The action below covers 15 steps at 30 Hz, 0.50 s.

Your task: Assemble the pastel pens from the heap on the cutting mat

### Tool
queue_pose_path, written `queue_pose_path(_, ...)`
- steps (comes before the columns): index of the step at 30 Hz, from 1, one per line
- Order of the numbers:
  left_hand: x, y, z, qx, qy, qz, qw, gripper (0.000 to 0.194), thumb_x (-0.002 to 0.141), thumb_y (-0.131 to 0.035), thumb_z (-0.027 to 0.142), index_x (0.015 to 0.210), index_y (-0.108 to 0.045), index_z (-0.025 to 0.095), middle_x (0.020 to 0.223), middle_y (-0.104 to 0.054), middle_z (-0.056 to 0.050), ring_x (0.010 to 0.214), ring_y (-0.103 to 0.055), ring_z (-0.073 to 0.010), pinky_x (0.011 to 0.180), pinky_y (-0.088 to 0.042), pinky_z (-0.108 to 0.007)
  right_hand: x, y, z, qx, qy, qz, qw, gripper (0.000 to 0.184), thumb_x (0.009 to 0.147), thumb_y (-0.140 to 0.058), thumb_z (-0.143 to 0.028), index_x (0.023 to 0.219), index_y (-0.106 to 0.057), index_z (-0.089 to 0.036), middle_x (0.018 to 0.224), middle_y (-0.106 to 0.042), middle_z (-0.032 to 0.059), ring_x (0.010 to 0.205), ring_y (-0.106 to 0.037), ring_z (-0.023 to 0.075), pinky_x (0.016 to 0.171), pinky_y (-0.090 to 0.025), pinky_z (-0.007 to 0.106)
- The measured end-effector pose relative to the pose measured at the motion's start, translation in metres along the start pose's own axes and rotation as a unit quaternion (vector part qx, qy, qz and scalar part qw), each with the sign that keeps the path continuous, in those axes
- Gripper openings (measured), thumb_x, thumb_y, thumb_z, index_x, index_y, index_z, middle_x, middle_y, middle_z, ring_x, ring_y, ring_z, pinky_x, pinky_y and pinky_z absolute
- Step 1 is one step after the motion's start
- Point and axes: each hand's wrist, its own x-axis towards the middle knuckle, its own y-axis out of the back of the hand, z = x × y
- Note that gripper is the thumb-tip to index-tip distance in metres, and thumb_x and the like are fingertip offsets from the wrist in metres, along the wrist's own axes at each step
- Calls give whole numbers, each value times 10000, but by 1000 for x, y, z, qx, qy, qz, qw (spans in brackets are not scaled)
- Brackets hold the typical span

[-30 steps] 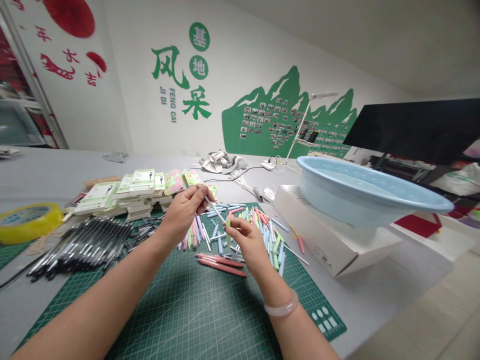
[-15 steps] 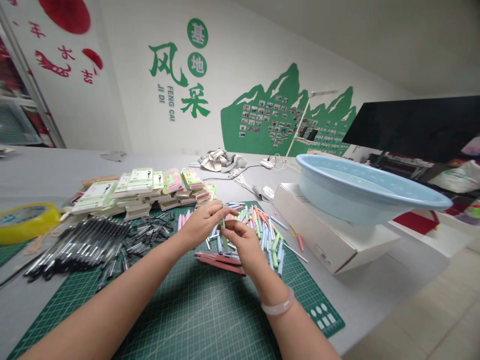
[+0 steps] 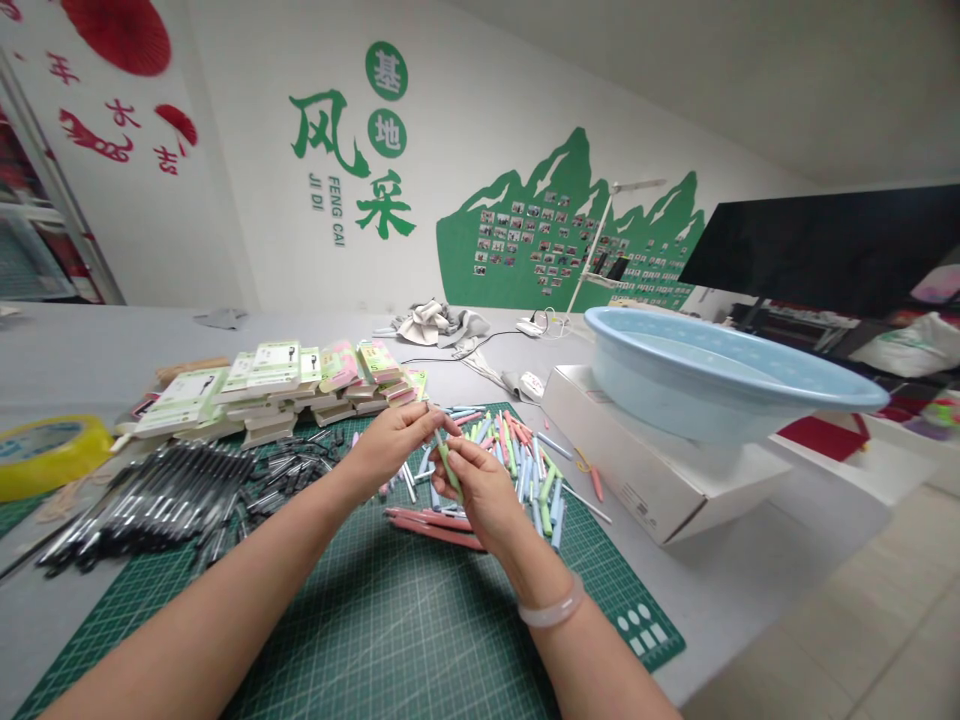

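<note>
Above the pile of pen parts, my right hand (image 3: pixel 484 492) grips a light green pen barrel (image 3: pixel 451 472), tilted with its upper end toward my left hand. My left hand (image 3: pixel 397 440) is closed in a pinch at that upper end, on a thin pen part that its fingers mostly hide. Under and behind the hands lie loose pastel pen parts (image 3: pixel 536 480) in blue, green and pink. A few coral-red pens (image 3: pixel 435 530) rest on the green cutting mat (image 3: pixel 360 620) just below my hands.
Black clear-barrelled pens (image 3: pixel 157 500) and black pen parts (image 3: pixel 289 465) lie left. Behind them are stacked small boxes (image 3: pixel 270 370); yellow tape (image 3: pixel 82 460) sits far left. On the right a blue basin (image 3: pixel 697 400) stands on a white box (image 3: pixel 622 455). Crumpled cloth (image 3: pixel 427 325) lies behind.
The green barrel has turned from nearly upright to a slant between the hands. My left hand has drawn in and now pinches at its upper end. The view has shifted slightly.
</note>
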Motion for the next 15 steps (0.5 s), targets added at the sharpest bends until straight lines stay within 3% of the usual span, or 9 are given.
queue_pose_path(4, 0, -5, -1, -63, 34, -18, 997, 401, 818, -507, 453, 917, -704, 118, 592, -554, -17, 580, -467, -141, 574, -366, -241, -2, 1, -3, -14, -9, 6, 1000, 215, 757, -642, -327, 918, -655, -186, 708, -612, 1, 552, -488, 76, 508, -359, 194)
queue_pose_path(10, 2, -9, 3, -74, 35, -54, 995, 444, 805, -522, 472, 1059, -658, 134, 704, -585, -37, 643, -493, -144, 594, -398, -241, -1, 5, -9, -16, 10, -18, 1000, 196, 771, -625, -324, 910, -644, -186, 662, -590, -2, 550, -475, 85, 509, -341, 202)
queue_pose_path(13, 10, -4, -7, -86, 27, -36, 995, 517, 845, -409, 519, 1142, -604, 143, 756, -581, -37, 609, -472, -120, 562, -384, -225, 1, 9, -16, 1, 32, -23, 999, 162, 784, -613, -292, 893, -651, -178, 672, -588, 5, 570, -482, 89, 526, -349, 209)
queue_pose_path(15, 17, 2, -21, -37, 34, -23, 998, 501, 849, -382, 517, 1099, -622, 155, 808, -606, -44, 618, -496, -124, 559, -385, -230, 2, 14, -25, 12, 46, -6, 999, 155, 790, -609, -293, 887, -654, -181, 682, -588, 7, 583, -490, 91, 541, -363, 212)
